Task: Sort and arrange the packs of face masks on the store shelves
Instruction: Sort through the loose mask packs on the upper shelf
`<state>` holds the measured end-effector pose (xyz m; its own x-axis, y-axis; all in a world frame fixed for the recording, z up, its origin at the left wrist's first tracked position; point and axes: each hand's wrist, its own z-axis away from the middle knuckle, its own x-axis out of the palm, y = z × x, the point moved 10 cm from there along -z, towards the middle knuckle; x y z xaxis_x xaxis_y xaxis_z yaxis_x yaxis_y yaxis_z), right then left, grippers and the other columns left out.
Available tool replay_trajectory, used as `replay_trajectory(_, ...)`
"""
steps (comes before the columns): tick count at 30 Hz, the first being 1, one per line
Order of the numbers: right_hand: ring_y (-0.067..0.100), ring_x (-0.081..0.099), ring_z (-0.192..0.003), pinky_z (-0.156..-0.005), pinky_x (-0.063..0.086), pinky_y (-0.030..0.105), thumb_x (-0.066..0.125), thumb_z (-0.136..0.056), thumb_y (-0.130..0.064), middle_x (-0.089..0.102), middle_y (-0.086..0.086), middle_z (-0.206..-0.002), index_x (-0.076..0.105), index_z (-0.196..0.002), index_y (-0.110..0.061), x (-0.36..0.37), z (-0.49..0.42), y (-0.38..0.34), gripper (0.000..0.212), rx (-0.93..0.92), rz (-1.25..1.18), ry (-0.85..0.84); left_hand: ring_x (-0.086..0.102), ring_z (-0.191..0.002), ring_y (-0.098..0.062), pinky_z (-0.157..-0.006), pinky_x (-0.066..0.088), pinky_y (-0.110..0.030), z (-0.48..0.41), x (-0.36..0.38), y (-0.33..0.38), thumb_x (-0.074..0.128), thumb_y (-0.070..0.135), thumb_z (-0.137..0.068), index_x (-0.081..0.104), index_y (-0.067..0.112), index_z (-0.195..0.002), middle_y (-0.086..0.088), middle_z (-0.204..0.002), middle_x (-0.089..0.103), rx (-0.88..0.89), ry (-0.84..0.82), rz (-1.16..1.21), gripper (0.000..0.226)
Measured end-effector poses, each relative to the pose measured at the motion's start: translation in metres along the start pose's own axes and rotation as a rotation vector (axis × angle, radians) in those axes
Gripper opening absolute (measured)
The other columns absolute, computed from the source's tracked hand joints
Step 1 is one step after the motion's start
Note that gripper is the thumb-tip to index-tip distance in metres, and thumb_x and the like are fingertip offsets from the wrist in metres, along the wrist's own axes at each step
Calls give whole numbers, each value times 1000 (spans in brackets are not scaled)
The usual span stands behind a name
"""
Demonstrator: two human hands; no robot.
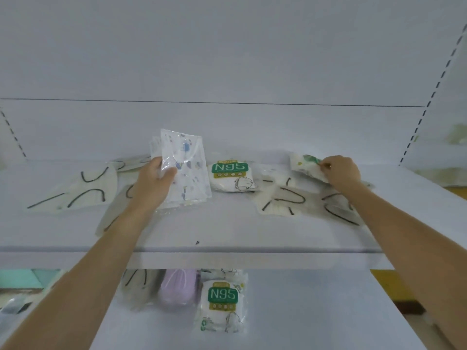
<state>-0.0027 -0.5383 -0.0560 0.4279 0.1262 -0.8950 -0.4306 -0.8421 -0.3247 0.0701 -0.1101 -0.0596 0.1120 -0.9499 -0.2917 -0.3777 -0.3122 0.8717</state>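
My left hand (154, 181) grips a small stack of clear packs with blue-patterned white masks (188, 168), held upright above the upper shelf (227, 231). My right hand (342, 171) pinches a white pack with a green print (307, 165) at the shelf's back right. A green-labelled N95 pack (231, 176) lies between my hands. Cream masks with black ear loops are scattered flat: one at the left (83, 190), two at the right (281, 199) (338, 205).
On the lower shelf (303, 311) sit another N95 pack (222, 304), a lilac mask pack (178, 289) and a cream pack with black loops (136, 286). Slotted shelf uprights (427, 104) stand at both sides. Teal packaging (22, 277) shows at the lower left.
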Motion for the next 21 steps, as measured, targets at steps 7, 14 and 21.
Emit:
replay_trajectory(7,25,40,-130,-106,30,34,61,-89,-30,45,6,-141,48,-135,-20,11,34,-117,48,-391,-297,-85,59,-81,-26,-77,44,-37,-11,2,-9,51,12,-91,57,18,-85,-12,-96,63,-17,-7,-22,9)
replay_trajectory(14,22,41,-130,-104,30,28,52,-94,-29,46,4,-143,52,-133,-20,79,57,-203,40,-451,-189,-335,54,-70,-3,-66,43,-19,2,-33,-17,50,6,-92,55,16,-94,8,-82,59,10,135,46,11)
replay_trajectory(21,22,54,-108,-76,32,12,52,-95,-20,60,10,-122,58,-127,-14,14,42,-206,33,-392,-682,25,52,-64,-8,-64,41,-30,1,-86,-21,50,8,-93,49,28,-77,5,-74,55,43,313,139,25)
